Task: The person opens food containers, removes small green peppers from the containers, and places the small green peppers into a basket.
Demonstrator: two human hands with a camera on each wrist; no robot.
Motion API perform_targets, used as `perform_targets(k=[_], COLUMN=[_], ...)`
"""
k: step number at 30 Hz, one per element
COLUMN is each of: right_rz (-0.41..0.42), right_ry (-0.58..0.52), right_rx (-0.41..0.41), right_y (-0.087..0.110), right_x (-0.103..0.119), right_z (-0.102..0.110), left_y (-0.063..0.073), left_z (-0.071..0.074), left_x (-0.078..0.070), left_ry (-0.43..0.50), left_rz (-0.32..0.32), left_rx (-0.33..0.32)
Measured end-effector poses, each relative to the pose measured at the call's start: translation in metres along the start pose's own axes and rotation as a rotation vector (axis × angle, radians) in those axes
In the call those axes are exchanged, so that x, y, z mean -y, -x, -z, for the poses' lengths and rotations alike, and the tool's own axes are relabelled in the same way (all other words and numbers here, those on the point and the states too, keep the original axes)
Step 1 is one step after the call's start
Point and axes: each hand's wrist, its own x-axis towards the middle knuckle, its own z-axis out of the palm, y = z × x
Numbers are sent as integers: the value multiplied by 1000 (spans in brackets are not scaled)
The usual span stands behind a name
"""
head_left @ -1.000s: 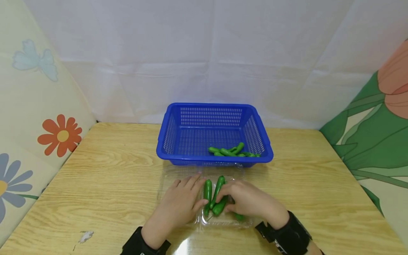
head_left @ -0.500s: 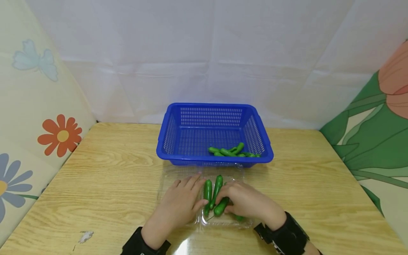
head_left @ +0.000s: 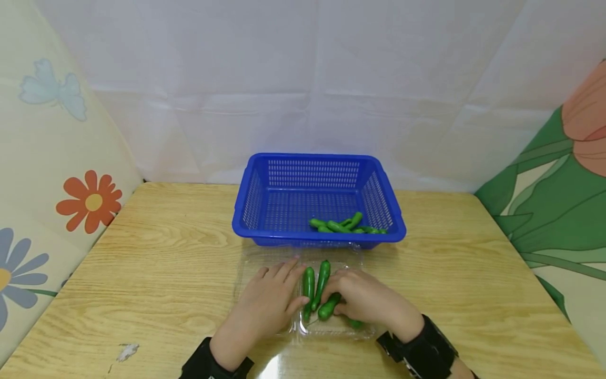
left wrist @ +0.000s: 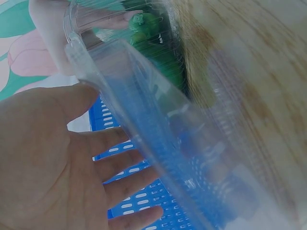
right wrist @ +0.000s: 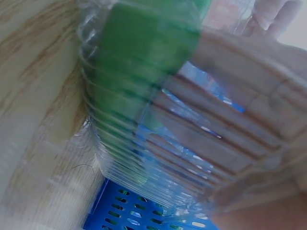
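Observation:
A clear plastic clamshell box (head_left: 331,331) lies spread on the table, with several green chili peppers (head_left: 309,289) in its right half. My left hand (head_left: 267,302) rests over the left half, its fingers fairly straight and the thumb beside the leftmost pepper. In the left wrist view, the palm and fingers (left wrist: 122,167) show beside the clear wall. Inside the right half, my right hand (head_left: 364,295) has curled fingers and thumb around a shorter green chili pepper (head_left: 325,312). Another pepper (head_left: 355,323) shows under that hand. The right wrist view shows a large blurred pepper (right wrist: 144,57) through the ribbed plastic.
Just behind the box stands a blue perforated basket (head_left: 317,235). More green chili peppers (head_left: 338,227) lie in its front right part. The wooden table (head_left: 180,252) meets a white cloth (head_left: 213,105) at the back, with printed panels on both sides.
The pepper at my right fingers has shifted slightly right and turned a little. The long pepper beside it has tipped slightly left at its upper end. My left hand stays where it was.

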Motion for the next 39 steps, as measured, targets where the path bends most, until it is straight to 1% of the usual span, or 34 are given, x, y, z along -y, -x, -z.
perform_targets(k=[11,20,26,34,39], right_rz=[6,20,13,38,46], right_ry=[43,32,27,36,47], right_rx=[-35,-36,-39,-53,-60], right_y=[1,1,2,4,4], right_x=[0,0,1,4,4], right_z=[0,3,4,8,9], left_y=[-1,0,0,0,0], left_z=[-2,-1,0,0,-1], left_x=[1,1,1,1,1], left_ry=[-20,-2,17,18,3], left_rz=[-15,-7,0,0,-4], left_rx=[-25,-16,-9,-7,-14])
